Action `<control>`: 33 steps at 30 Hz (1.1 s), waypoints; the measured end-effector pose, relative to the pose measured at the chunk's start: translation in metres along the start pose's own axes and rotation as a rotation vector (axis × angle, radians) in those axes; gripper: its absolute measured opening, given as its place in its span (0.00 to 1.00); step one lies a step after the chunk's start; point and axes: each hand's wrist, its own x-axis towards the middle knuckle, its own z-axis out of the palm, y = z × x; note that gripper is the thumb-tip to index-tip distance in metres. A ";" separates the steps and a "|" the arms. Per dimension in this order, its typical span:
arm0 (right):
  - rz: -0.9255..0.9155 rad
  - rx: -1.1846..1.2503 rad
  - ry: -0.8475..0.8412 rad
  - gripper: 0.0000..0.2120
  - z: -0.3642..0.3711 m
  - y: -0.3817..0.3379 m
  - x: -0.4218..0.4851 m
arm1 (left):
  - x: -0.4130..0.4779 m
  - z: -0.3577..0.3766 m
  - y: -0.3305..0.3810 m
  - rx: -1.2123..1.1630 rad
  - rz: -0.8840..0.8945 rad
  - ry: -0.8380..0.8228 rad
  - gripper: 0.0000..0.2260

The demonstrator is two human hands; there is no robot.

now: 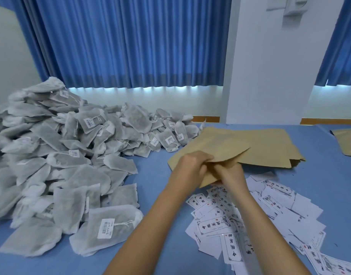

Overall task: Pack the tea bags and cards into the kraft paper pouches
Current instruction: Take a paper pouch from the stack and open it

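Nearest, printed cards (250,219) lie fanned and overlapping on the blue tabletop (160,245), just below the hands. They are loose, so a forearm sweeping across could scatter them or push some off the near edge.

Above them, the left hand (191,165) and right hand (231,176) meet at the near edge of one kraft paper pouch (220,146). The fingers of both are curled and clamped on that edge, apparently parting its mouth. No tea bag or card is in either hand. If the two layers are pulled unevenly, the paper may crease or tear at the side seam. The mouth could also spring flat again once one hand lets go to fetch a bag.

The held pouch overlaps the stack of pouches (269,147), and lifting it carelessly could drag the top one askew.

To the left, the heaped tea bags (61,155) slope towards the work area. Their strings and tags look likely to tangle, so picking one may bring up several or start a slide.
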 end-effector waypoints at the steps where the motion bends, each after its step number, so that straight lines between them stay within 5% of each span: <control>1: -0.029 0.021 0.024 0.02 0.003 -0.005 0.001 | -0.001 0.004 0.000 0.037 0.004 -0.031 0.21; 6: 0.025 0.055 0.038 0.09 0.014 -0.013 0.008 | 0.008 0.007 -0.004 0.362 -0.256 -0.032 0.26; 12: 0.080 -0.180 -0.123 0.14 0.003 0.000 0.006 | 0.023 -0.027 -0.013 0.048 -0.420 0.350 0.26; 15: -0.012 -0.290 0.000 0.07 0.002 -0.009 0.012 | 0.011 -0.010 0.003 -0.075 -0.337 0.094 0.30; 18: -0.115 -0.345 0.131 0.12 0.009 -0.025 0.016 | 0.004 0.011 0.017 0.073 -0.173 -0.079 0.34; 21: -0.129 -0.299 0.265 0.13 0.011 -0.030 0.015 | 0.009 0.007 0.017 0.130 -0.177 0.125 0.32; 25: -0.003 -0.246 0.151 0.13 0.010 -0.025 0.009 | 0.026 -0.016 0.010 -0.070 -0.359 0.426 0.27; 29: 0.077 -0.126 0.096 0.10 0.012 -0.024 0.002 | 0.027 -0.017 0.012 -0.020 -0.324 0.453 0.24; 33: 0.050 -0.066 0.057 0.10 0.005 -0.024 0.003 | 0.012 -0.021 0.024 0.413 -0.265 0.588 0.15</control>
